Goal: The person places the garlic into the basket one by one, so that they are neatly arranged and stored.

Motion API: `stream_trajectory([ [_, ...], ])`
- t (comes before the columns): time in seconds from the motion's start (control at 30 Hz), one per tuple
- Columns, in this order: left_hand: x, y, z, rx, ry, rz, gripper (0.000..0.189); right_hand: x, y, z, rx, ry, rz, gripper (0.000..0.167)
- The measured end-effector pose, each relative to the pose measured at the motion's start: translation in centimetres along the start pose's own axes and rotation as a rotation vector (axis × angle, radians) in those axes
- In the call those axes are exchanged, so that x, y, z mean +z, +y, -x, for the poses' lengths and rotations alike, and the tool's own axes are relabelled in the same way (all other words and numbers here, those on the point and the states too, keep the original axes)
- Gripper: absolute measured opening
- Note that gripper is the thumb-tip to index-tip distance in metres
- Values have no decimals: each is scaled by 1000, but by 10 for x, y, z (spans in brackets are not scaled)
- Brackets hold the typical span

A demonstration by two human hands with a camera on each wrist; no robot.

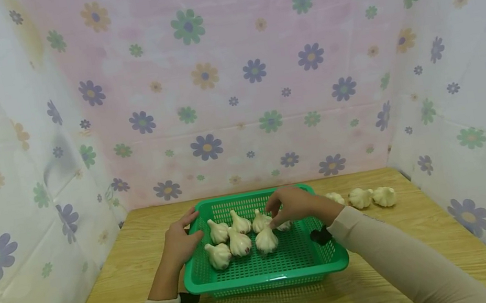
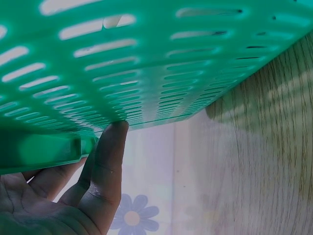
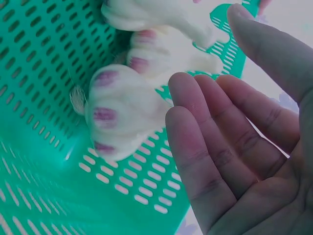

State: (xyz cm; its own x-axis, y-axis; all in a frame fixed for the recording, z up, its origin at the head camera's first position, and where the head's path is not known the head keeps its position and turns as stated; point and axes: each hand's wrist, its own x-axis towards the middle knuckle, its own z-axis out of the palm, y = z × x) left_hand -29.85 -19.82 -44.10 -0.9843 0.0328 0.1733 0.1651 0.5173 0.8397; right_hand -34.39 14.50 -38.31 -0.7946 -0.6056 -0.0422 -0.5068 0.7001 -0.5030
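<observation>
Several white garlic bulbs point(image 1: 240, 243) stand in a green plastic basket point(image 1: 268, 278), mostly on the left and middle of its floor. My left hand point(image 1: 182, 240) holds the basket's left rim, thumb over the edge. In the left wrist view, one finger point(image 2: 110, 161) lies against the slotted outer wall. Over the basket, my right hand point(image 1: 293, 204) has its fingers spread with nothing between them. Its fingertips are right at the neck of a garlic bulb point(image 3: 122, 112) with purple patches, as the right wrist view shows. Another bulb is partly hidden behind this hand.
Three more garlic bulbs point(image 1: 361, 198) lie on the wooden table point(image 1: 127, 291) beyond the basket's right side, one partly covered by the right wrist. A black handle piece point(image 1: 320, 236) sits at the basket's right end. Flower-patterned sheets point(image 1: 234, 94) enclose the table behind and on both sides.
</observation>
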Motion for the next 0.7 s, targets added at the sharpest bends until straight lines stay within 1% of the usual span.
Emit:
stream_trajectory([
  [0.33,0,1,0,5,-2,8,64,-19,13,21,-58,30,-90,52],
  [0.6,-1,0,0,-2,-1,10,65,-43,15,44,-40,66,-212,51],
  [0.7,-1,0,0,-9,-7,10,64,-49,20,51,-54,94,-243,53],
])
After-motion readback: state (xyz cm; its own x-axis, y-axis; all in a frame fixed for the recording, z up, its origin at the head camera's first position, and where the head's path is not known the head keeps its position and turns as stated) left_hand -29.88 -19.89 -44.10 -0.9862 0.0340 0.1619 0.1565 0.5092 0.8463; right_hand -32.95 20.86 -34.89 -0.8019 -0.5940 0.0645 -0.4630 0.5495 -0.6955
